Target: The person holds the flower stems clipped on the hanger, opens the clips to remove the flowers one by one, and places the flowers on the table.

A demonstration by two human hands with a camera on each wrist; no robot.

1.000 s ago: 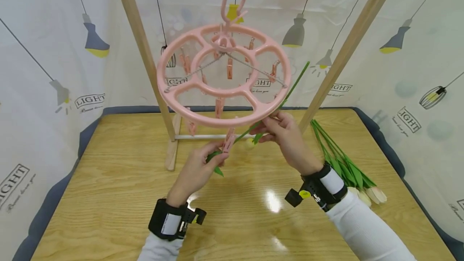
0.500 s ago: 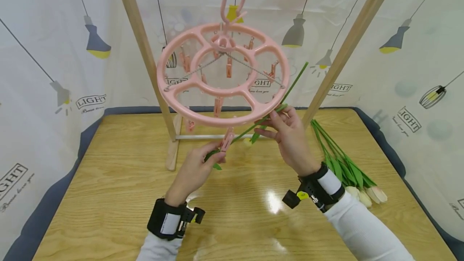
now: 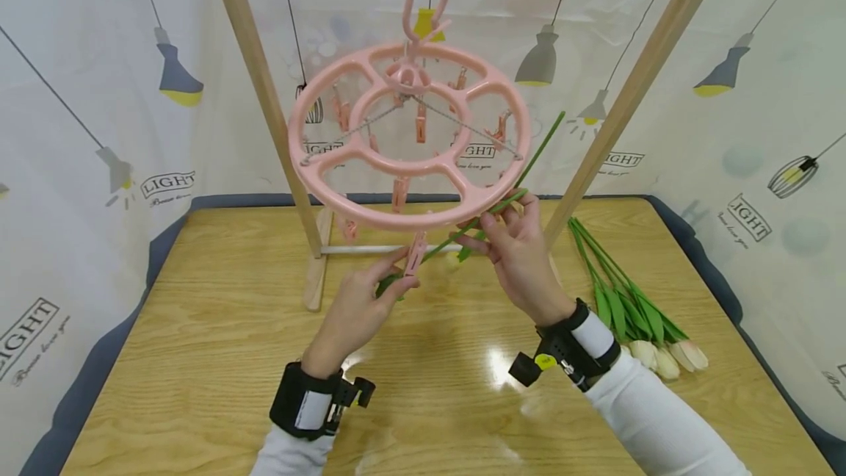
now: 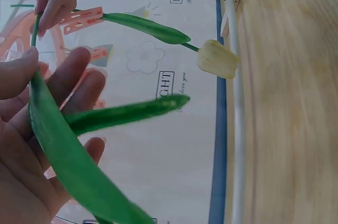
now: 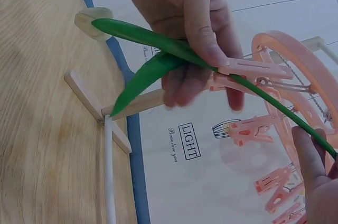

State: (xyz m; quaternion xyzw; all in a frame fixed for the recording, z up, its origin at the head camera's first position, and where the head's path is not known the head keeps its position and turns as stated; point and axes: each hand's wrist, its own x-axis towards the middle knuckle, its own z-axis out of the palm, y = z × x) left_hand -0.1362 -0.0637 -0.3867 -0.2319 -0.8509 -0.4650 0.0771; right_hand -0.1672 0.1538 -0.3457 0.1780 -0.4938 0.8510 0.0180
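My left hand (image 3: 360,307) pinches an artificial white tulip (image 5: 92,23) by its green stem, just above the leaves (image 5: 137,34). A pink clothespin (image 3: 416,254) hanging from the round pink hanger (image 3: 410,222) has its lower tips at that stem, right by my left thumb and fingers. Farther up, my right hand (image 3: 522,255) pinches the same stem between thumb and fingers, near the hanger's rim. In the left wrist view, a second white tulip (image 4: 217,59) hangs behind, its stem at another pink clothespin (image 4: 82,19).
The hanger hooks over the white rail of a wooden stand (image 3: 621,112). Several pink clothespins (image 3: 399,195) dangle from it. More white tulips (image 3: 631,307) lie on the wooden table (image 3: 218,366) at the right. A printed lamp-pattern cloth (image 3: 244,167) surrounds the table.
My right hand has shifted slightly along the stem, staying close to the rim. The leaves below my left hand have turned and show less in the head view. The hanger sways slightly.
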